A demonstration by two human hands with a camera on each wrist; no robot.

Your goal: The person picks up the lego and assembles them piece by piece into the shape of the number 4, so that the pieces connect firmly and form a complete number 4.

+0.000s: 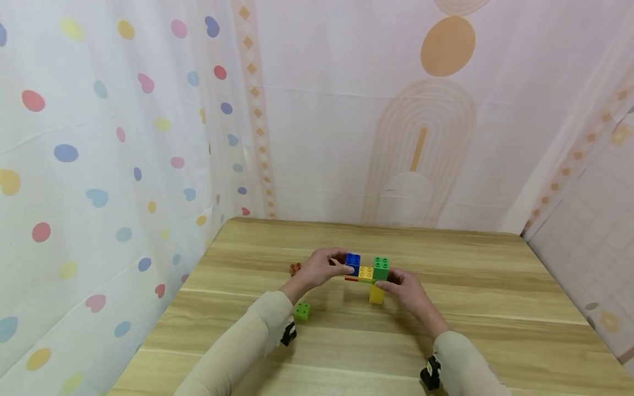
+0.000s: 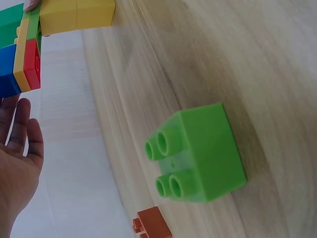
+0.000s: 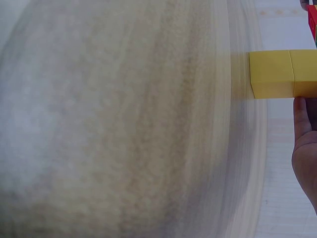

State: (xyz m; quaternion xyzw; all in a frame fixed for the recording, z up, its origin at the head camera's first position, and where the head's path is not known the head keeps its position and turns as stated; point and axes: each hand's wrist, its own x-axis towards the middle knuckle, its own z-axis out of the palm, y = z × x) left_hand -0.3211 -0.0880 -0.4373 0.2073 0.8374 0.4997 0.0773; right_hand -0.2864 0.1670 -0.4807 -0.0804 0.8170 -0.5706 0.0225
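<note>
- Over the wooden table (image 1: 495,275), head view: left hand (image 1: 319,268) pinches the four-stud blue brick (image 1: 353,264); right hand (image 1: 407,289) grips the assembly beside the four-stud green brick (image 1: 381,268). Apply pressure squarely.
- Left wrist view: support the red brick (image 2: 32,64) beneath the overhang against tilting.
- Right wrist view: keep the stacked yellow bricks (image 3: 275,74) aligned.

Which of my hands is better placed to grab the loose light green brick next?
Left, probably: the loose light green brick lies nearer your left hand, beside its sleeve, though that hand holds the blue brick. Your right hand grips the structure farther away.
</note>
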